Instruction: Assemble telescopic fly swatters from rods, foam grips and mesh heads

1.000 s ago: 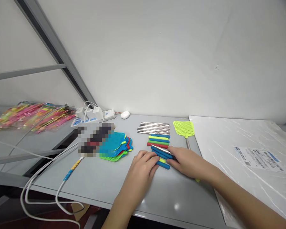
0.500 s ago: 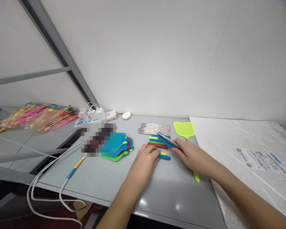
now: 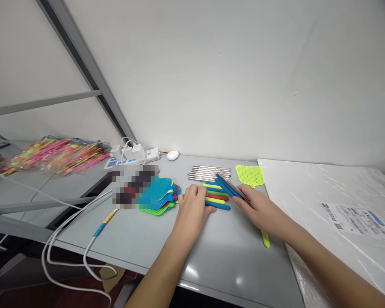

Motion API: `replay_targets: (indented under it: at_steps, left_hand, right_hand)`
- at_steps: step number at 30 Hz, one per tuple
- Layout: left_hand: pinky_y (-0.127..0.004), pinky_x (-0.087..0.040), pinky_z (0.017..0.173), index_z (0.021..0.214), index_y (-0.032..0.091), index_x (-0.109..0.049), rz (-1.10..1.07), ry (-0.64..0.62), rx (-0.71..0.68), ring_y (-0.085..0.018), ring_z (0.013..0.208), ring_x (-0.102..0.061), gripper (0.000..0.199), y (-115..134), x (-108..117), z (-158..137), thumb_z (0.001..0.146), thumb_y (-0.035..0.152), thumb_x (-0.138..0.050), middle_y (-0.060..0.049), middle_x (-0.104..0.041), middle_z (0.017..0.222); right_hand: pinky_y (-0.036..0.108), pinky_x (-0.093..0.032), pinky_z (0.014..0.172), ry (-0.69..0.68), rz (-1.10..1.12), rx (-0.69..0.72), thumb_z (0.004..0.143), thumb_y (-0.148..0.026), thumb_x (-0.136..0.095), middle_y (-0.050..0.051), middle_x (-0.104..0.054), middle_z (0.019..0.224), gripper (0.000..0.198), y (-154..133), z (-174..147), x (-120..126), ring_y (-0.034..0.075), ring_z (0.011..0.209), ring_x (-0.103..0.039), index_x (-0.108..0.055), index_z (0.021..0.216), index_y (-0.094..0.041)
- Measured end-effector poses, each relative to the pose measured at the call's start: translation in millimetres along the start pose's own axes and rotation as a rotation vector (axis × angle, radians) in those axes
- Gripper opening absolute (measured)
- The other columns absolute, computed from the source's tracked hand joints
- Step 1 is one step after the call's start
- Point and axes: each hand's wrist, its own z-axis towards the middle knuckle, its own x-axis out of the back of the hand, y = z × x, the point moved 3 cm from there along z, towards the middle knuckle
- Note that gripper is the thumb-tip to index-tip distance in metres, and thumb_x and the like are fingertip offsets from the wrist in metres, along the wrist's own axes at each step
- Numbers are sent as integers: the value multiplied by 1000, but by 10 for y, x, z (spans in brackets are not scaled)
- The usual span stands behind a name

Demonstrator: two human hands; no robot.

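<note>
Blue plastic tubes (image 3: pixel 223 185) and a silver metal rod (image 3: pixel 234 187) could slip if the pinching right hand (image 3: pixel 255 209) loosens; left hand (image 3: pixel 194 205) covers multicoloured tubes (image 3: pixel 218 197), grip unclear.

Package label (image 3: pixel 356 221) – print too small, unreadable
</note>
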Motion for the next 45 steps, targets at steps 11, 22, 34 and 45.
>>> replay_targets:
  at_steps: [11, 22, 34, 45]
  left_hand:
    - [-32, -43, 83, 107, 21, -61, -1083, 32, 205, -20, 94, -58, 28, 188, 24, -471, 95, 42, -47, -7, -63, 103]
    - [-20, -39, 59, 95, 15, -67, -1761, 46, 592, -10, 66, -49, 30, 108, -140, -760, 89, 44, -61, -1, -55, 75]
    - [-22, -43, 61, 94, 20, -60, -1910, 569, 703, -9, 71, -48, 21, -94, -3, -820, 88, 39, -64, 0, -51, 90]
    - [-21, -18, 47, 97, 19, -53, -1680, 96, 548, -7, 50, -17, 31, 48, -45, -850, 95, 49, -48, 9, -23, 58]
  right_hand:
    - [37, -44, 89, -320, 519, 105, 94, -44, -49, 4, -62, 104, 28, -304, -167, -289, 23, 100, -55, -59, 111, -24]
    - [33, -46, 79, -430, 539, 72, 92, -43, -51, 3, -64, 95, 27, -405, -240, -478, 20, 87, -57, -63, 97, -20]
    - [28, -33, 60, -155, -222, 76, 94, -38, -45, 5, -66, 80, 21, -189, -157, -518, 21, 70, -60, -55, 86, -21]
    - [28, -30, 55, 7, -149, 83, 95, -36, -42, 0, -60, 68, 22, -208, -152, -507, 19, 58, -54, -58, 103, -23]
